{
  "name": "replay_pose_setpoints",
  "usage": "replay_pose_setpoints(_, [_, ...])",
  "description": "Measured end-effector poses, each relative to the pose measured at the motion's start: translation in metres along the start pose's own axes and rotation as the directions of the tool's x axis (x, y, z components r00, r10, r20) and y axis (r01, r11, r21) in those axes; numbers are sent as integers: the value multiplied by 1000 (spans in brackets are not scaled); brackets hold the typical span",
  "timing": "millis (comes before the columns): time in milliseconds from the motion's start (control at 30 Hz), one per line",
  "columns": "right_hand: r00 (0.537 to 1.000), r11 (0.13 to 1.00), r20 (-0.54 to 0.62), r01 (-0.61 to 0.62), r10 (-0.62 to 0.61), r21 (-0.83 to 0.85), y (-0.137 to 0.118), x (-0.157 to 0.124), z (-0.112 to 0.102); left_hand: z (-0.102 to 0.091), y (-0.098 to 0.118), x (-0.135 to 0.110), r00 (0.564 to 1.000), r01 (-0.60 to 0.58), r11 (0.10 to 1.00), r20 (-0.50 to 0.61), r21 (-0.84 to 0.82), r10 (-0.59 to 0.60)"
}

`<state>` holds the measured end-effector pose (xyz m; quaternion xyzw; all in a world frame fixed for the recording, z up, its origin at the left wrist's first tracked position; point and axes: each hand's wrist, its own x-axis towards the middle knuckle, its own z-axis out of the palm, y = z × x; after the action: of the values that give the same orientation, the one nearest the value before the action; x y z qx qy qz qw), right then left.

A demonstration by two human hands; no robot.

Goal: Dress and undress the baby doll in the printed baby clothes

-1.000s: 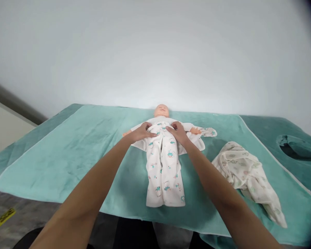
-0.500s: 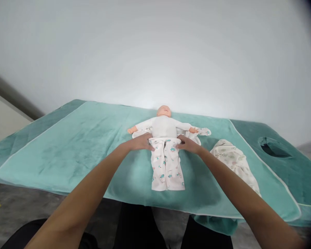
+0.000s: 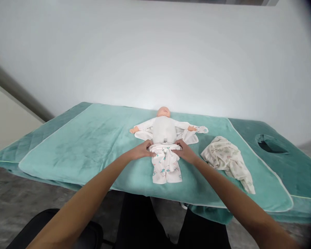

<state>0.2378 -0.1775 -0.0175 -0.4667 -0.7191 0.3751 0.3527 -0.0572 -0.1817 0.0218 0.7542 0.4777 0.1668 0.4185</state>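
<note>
A baby doll (image 3: 164, 128) in white lies on its back, arms spread and head toward the wall. Printed white baby pants (image 3: 166, 167) cover its legs, their waistband bunched below the belly. At the waistband's left side, my left hand (image 3: 144, 149) pinches the cloth between thumb and fingers. My right hand (image 3: 184, 150) grips the opposite side the same way. Spread open beneath the doll's arms is a white baby top (image 3: 188, 136), one printed cuff showing beyond the doll's hand at right. The doll's feet are hidden.
A crumpled cream printed garment (image 3: 226, 159) lies to the right of the doll. Green plush cover (image 3: 67, 145) drapes the padded table, which has a dark face hole (image 3: 272, 145) at its right end. The wall (image 3: 155, 55) stands directly behind. A black seat (image 3: 54, 228) is below left.
Both hands have drawn the pants' waistband down from the belly toward me, and the cloth has bunched up. More of the doll's lower belly shows. The view has tilted slightly up.
</note>
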Motion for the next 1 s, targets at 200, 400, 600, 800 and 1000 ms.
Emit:
replay_pose_setpoints(200, [987,998,157,28,-18,-60,-5,-28,-1,19,-1,-8,981,-163,957,-61,238,183])
replay_pose_setpoints(400, [953,968,275,-181,129,176,-11,-50,-7,35,16,-28,982,16,971,-185,239,29])
replay_pose_setpoints(600, [988,997,141,-62,69,-55,-28,-84,16,59,9,-52,997,-35,998,-66,43,37])
replay_pose_setpoints(800, [989,986,-31,-150,148,-70,-35,-98,40,85,15,-66,993,-33,977,-103,210,56])
replay_pose_setpoints(1000, [980,980,-19,-198,198,-10,-31,-111,38,105,42,-83,979,101,934,-203,344,-31])
